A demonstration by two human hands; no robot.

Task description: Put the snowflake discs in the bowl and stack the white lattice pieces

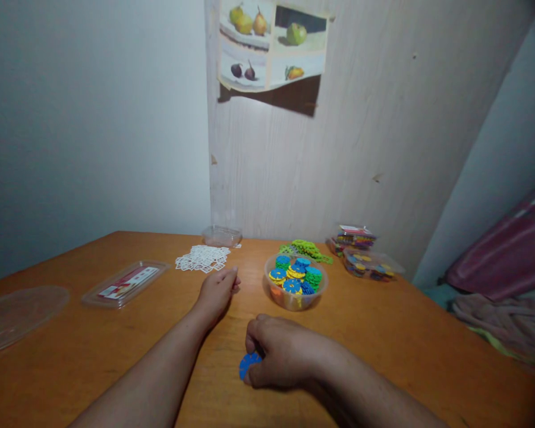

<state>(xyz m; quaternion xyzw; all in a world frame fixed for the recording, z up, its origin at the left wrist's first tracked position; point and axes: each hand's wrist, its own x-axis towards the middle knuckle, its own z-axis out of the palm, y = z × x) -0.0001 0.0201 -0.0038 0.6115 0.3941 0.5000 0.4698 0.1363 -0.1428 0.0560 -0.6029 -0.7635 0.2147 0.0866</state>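
A fruit poster [274, 50] hangs above a wooden table [405, 327] bearing a tub [296, 302] of notched discs [292, 286]. Right hand [279, 351] pinches a blue disc [246, 365]; left hand [218, 292] curls, contents unclear.

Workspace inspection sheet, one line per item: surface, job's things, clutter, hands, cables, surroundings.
Surface: orange-brown wooden tabletop.
Job's things: blue notched plastic disc in the right hand; translucent round plastic bowl of blue, yellow and green discs beyond it.
Clutter: white lattice pieces; lime-green pieces; clear rectangular labelled lid; clear oval-looking lid; filled clear plastic container at right.
Hands: right hand grips the disc; left hand loosely curled, contents hidden.
Cables: nothing seen.
Surroundings: pale wall, fruit-picture sheet, pink fabric at right.
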